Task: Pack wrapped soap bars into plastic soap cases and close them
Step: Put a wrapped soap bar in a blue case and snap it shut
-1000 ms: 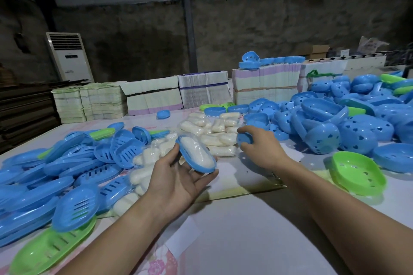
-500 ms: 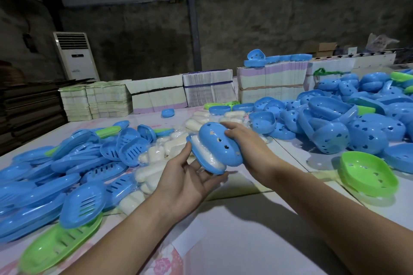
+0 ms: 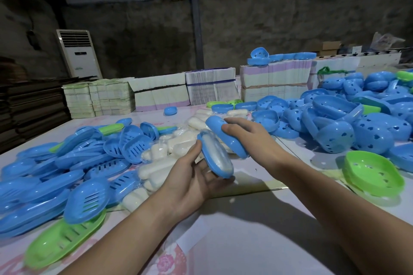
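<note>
The left hand (image 3: 190, 182) cupped a blue tray (image 3: 215, 157) from below, thumb pressed on its near-left edge and fingers curled under the low end, their tips partly hidden by the tray. A wrapped soap (image 3: 215, 152) lay inside the tray, white under clear film; its far end was blurred and hard to make out. The right hand (image 3: 248, 135) gripped a blue lid (image 3: 225, 135) over the top, thumb on the near side and fingers bent across the back, most of them out of sight behind it. The lid stood tilted just beside the tray on its right, their upper ends close; whether they touched there could not be told. The lid's inside faced away and could not be seen.

Both were held above the table (image 3: 257, 230), in front of a heap of wrapped bars (image 3: 161, 158) that ran from the near left toward the middle, some half buried under slotted blue trays (image 3: 85, 203). That pile of trays spread to the left and was cut off by the frame edge, with a green tray (image 3: 64, 241) at its near end. To the right lay a mound of blue lids (image 3: 368, 127) pierced with heart holes, also cut off at the edge, and a green lid (image 3: 373, 176) lay open side up, holding nothing. Stacks of flat cartons (image 3: 210, 89) lined the far table edge, a few blue pieces (image 3: 259, 56) on top of the right stack
</note>
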### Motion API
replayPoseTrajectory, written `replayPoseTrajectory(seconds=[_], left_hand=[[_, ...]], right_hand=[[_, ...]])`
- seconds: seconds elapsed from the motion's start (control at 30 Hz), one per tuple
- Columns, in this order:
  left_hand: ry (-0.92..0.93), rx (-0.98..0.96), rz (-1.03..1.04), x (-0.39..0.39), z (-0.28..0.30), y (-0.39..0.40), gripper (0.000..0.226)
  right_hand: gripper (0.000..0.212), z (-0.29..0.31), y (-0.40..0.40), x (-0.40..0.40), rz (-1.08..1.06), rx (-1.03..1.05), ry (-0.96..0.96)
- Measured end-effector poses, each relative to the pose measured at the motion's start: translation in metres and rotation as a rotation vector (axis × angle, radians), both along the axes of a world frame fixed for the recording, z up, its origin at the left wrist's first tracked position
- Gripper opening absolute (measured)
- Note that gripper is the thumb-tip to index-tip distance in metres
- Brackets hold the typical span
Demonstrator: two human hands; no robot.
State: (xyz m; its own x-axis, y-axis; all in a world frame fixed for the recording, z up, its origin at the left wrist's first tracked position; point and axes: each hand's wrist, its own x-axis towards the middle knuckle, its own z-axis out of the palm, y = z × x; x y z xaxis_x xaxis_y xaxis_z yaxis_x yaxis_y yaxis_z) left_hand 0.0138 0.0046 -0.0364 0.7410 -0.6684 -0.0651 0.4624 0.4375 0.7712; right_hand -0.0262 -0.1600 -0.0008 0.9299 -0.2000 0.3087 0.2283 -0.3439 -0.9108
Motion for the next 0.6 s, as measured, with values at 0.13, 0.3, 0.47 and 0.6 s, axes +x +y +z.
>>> replayPoseTrajectory(seconds=[0.13,0.3,0.47,0.6], left_hand=[[-0.015,0.049,-0.005,-0.0007,-0.0008,-0.0015,0.041],[-0.045,0.046,0.018,0.0000,0.0029,0.0007,0.055],[-0.050,0.012,0.033,0.0023,0.0013,0.0016,0.061],[-0.073,0.019,0.027,0.0032,0.0007,0.0012,0.061]], right_hand=[[0.057,-0.0024,-0.0002,0.0016,-0.002,-0.076,0.049],[0.057,-0.0078,0.0025,0.0034,0.019,-0.169,0.110],[0.071,-0.0083,0.0048,0.0016,0.012,-0.267,0.107],[0.078,-0.0076,0.0031,0.0020,0.044,-0.295,0.131]])
